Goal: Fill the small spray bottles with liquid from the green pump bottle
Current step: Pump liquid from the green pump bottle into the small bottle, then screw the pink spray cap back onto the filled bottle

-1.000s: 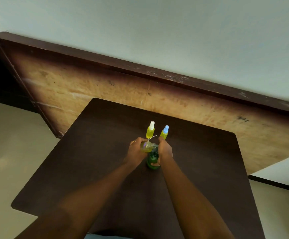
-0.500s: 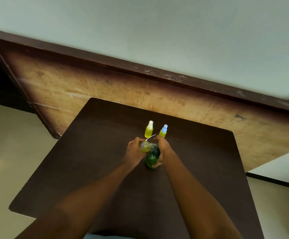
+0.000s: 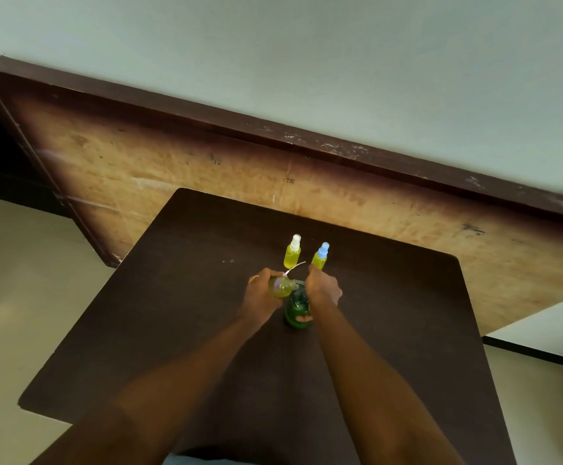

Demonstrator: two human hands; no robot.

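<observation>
since the small spray bottle [image 3: 282, 287] is thin clear plastic, it should be light even when part full, a little squashy, and slick if liquid has run down its side. the best hold looks like a wrap round the body, leaving the mouth free. the left hand [image 3: 260, 295] has it that way at the centre of the frame, fingers [image 3: 266, 273] curled round it, right beside the pump. how far it is tipped i cannot tell.

the green pump bottle [image 3: 296, 310] is probably heavier and stiffer, and it needs steadying low while the head is pressed. it stands on the dark desk [image 3: 189, 330] just below and right of the small one. the right hand [image 3: 322, 290] sits on top of it, fingers bent over the pump head and thumb against the front of its body.

the held bottle glows yellow-green, and a thin white tube [image 3: 297, 266] pokes out above it. the pump bottle is deep translucent green and rounded. above the hands stand a white-capped spray bottle [image 3: 292, 255] and a blue-capped spray bottle [image 3: 320, 258], upright, apart, both showing yellow-green liquid.
</observation>
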